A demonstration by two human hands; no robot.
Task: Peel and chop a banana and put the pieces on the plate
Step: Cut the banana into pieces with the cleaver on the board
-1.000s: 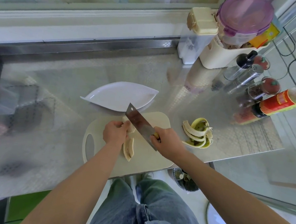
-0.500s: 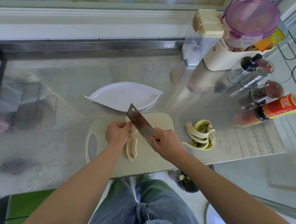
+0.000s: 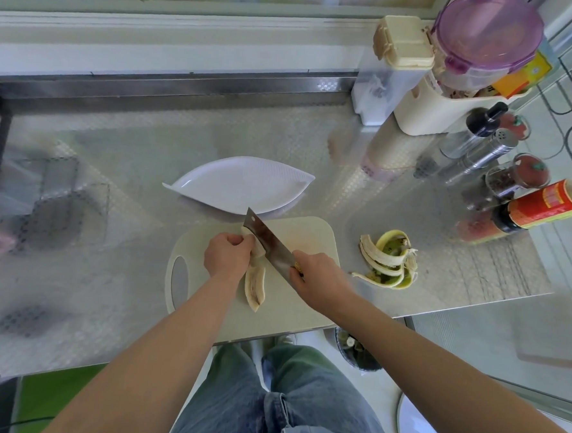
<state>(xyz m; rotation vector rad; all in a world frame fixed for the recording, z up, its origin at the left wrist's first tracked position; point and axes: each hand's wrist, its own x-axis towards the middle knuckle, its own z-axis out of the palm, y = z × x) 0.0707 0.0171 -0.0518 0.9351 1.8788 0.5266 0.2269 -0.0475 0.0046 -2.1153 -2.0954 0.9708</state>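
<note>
Fingers (image 3: pixel 239 241) of our left hand (image 3: pixel 227 258) curl round far part of peeled pale banana (image 3: pixel 258 248), pinning it to cream plastic cutting board (image 3: pixel 299 304). Nearest us, cut-off banana half (image 3: pixel 255 288) lies loose on board. Little shifts since a second ago: steel cleaver (image 3: pixel 271 245) sits a touch lower against fruit, so we judge chopping barely begun. Right hand (image 3: pixel 314 275) grips cleaver handle, forearm angled inward, blade slanting far-left. Beyond, white leaf-shaped plate (image 3: pixel 239 186) holds no pieces yet.
</note>
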